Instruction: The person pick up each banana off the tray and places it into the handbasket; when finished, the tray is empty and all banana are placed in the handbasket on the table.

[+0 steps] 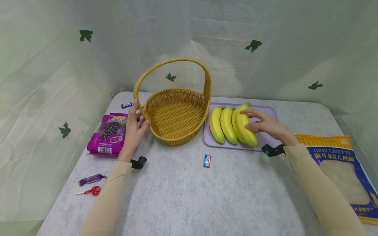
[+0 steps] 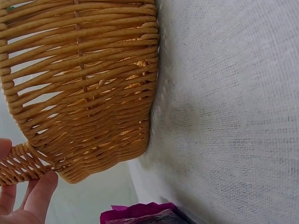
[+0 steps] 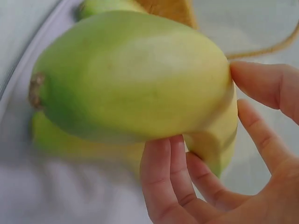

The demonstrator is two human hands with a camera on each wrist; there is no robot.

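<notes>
bench scene with an empty wicker basket (image 1: 175, 118) standing near the middle of the bench (image 1: 189, 196) and a bunch of bananas (image 1: 231, 124) lying on a lilac tray (image 1: 270, 111) just beside it, to its right. the left hand (image 1: 133, 129) steadies the basket at the foot of its handle, the fingers (image 2: 39, 189) curled loosely against the woven rim; its grip on the weave looks light. the right hand (image 1: 264, 124) lies over the outermost banana, and the right wrist view shows its fingers (image 3: 161, 182) curling under the fruit with the thumb on the far side, so this grip is closing around the banana, which still rests on the tray. judged from this, nothing has yet gone into the basket: the bananas remain to be lifted and carried across. a purple packet of grape sweets (image 1: 109, 134), loose candies (image 1: 90, 179), a small wrapped sweet (image 1: 207, 160) and a bag of orecchiette (image 1: 344, 173) also lie untouched on the bench.
</notes>
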